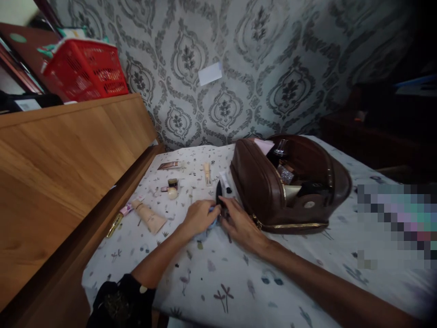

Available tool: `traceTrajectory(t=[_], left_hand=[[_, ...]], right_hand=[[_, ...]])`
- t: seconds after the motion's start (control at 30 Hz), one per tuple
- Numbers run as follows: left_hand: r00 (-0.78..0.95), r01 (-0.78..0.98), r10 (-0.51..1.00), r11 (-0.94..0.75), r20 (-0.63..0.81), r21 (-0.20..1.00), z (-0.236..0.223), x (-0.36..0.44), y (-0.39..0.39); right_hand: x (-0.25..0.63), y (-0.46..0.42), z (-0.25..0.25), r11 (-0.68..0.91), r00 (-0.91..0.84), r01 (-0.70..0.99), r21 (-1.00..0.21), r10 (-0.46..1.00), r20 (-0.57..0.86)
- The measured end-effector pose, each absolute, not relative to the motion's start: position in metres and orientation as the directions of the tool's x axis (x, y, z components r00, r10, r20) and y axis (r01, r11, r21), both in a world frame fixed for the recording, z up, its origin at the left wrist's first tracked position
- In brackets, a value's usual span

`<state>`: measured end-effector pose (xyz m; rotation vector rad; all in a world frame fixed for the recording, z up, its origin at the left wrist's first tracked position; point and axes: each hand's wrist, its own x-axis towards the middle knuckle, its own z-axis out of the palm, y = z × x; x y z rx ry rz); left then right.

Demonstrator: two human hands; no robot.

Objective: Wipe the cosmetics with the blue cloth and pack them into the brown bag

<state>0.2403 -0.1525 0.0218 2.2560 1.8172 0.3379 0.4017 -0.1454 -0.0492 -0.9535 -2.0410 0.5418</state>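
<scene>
My left hand (200, 216) is closed over a crumpled light-blue cloth (204, 235), low over the patterned sheet. Right beside it, my right hand (241, 225) has its fingers round a dark, flat, pointed thing (219, 191) that stands up between the two hands. Its lower part is hidden by fingers, so its kind is unclear. A brown cosmetic bag (252, 177), unzipped, sits just right of my right hand with cosmetics inside. Close in front of the hands lies a small white tube with a black cap (225, 181).
On the sheet at left lie a beige squeeze tube (149, 216), a gold-ended tube (115, 225), a small jar (172, 183), a brown tube (169, 165) and a beige tube (207, 174). A wooden headboard (75, 155) carrying a red basket (90, 68) borders the left.
</scene>
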Motion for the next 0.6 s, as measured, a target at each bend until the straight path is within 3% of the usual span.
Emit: traceTrajectory(t=[0.1,0.2,0.3,0.43,0.6], left_hand=[[0.220,0.876,0.965,-0.259,0.141,0.407,0.020,0.243,-0.154],[0.174,0.773,0.915,-0.356,0.364,0.525,0.014,0.244,-0.148],[0.196,0.701,0.850,-0.470,0.488,0.537,0.003,0.242,-0.143],[0.417,0.682,0.816,-0.573,0.402,0.455,-0.010,0.236,-0.138],[0.478,0.704,0.798,-0.598,0.367,0.383,-0.017,0.220,-0.128]], right_hand=[[0.402,-0.147,-0.046,0.651,-0.446,0.435,-0.622,0.756,0.479],[0.402,-0.150,-0.041,0.661,-0.490,0.479,-0.577,0.747,0.449],[0.402,-0.150,-0.040,0.666,-0.519,0.517,-0.538,0.743,0.422],[0.403,-0.146,-0.042,0.681,-0.530,0.513,-0.523,0.731,0.430],[0.403,-0.147,-0.039,0.709,-0.550,0.474,-0.523,0.702,0.453]])
